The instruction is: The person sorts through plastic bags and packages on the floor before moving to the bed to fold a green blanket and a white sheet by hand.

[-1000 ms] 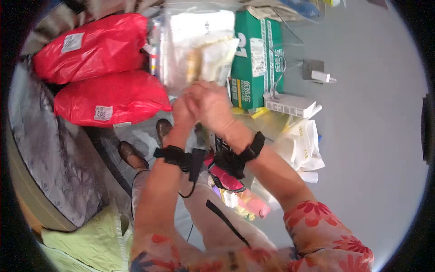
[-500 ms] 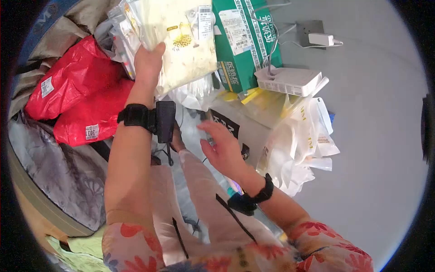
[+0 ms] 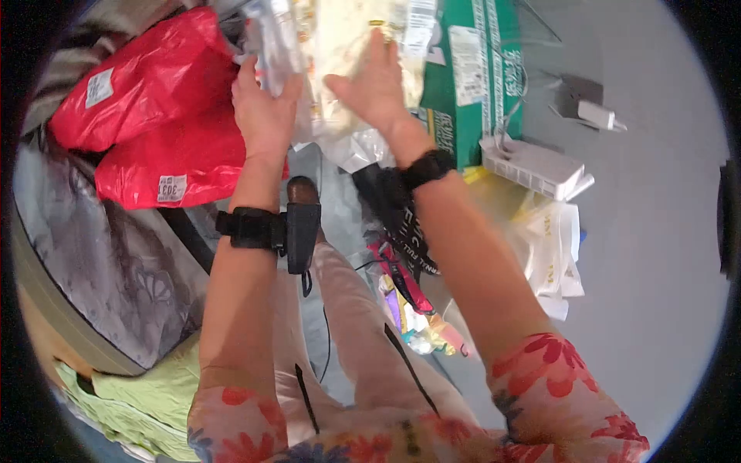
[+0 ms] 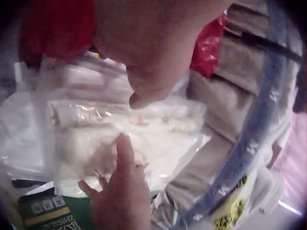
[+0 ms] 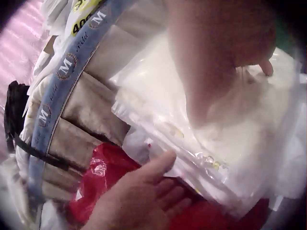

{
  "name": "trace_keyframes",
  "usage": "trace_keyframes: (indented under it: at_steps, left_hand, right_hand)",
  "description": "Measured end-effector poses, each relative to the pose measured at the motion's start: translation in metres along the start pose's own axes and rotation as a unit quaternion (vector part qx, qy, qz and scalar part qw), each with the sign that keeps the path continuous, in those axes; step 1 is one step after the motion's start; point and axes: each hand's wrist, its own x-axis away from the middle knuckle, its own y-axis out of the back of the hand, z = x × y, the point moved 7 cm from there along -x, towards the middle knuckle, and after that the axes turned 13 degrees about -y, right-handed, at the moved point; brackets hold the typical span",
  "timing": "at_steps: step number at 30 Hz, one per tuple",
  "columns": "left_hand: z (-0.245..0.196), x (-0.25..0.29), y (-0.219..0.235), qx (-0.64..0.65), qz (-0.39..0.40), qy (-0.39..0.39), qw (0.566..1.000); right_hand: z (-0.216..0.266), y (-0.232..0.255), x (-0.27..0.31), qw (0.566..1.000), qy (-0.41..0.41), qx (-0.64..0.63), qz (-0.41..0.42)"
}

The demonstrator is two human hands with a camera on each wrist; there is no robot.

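In the head view, a cream-coloured flat packet in clear plastic (image 3: 337,42) lies on top of a stack of clear plastic packets (image 3: 279,35). My right hand (image 3: 376,89) rests on the cream packet's face with its fingers extended. At the stack's left edge is my left hand (image 3: 265,112), thumb spread from the fingers. From the left wrist, the right hand's index finger points straight along the glossy packet (image 4: 168,155). The right wrist view shows the left hand (image 5: 139,196) beside the stack's edge, index finger stretched out.
Two red plastic parcels (image 3: 154,85) lie to the left. A green box (image 3: 467,116) stands right of the stack, with a white router-like device (image 3: 532,166) and cable beside it. White and yellow bags (image 3: 548,239) lie lower right. A blue-edged fabric rim (image 5: 64,64) runs behind the stack.
My hands, together a second ago, separated; the left then gripped the cream packet's edge. Now the right hand has moved up onto the packet and the left is at the stack's side.
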Motion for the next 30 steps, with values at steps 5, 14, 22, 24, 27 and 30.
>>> trace_keyframes:
  at_steps: [5,14,22,24,27,30]
  left_hand:
    - [0.024,0.029,-0.041,0.297,0.116,0.196,0.927]
    - [0.002,0.036,-0.060,0.193,0.096,0.098,0.972]
    - [-0.022,0.064,0.003,0.114,0.130,0.083,0.981]
    - [-0.039,0.075,0.036,0.180,0.106,0.051,0.977]
    - [-0.041,0.096,0.070,0.232,0.160,0.107,0.953]
    - [-0.033,0.117,0.109,0.248,0.188,0.142,0.940]
  right_hand:
    - [0.004,0.009,-0.017,0.997,0.069,-0.026,0.029]
    - [-0.006,0.005,-0.044,0.945,-0.014,-0.230,0.232]
    - [-0.001,0.004,-0.015,0.961,-0.049,-0.186,0.200]
    - [-0.009,0.005,-0.016,0.967,-0.042,-0.169,0.187]
    - [-0.021,0.011,-0.018,0.980,-0.037,-0.131,0.147]
    - [-0.032,0.023,-0.019,0.989,-0.017,-0.096,0.111]
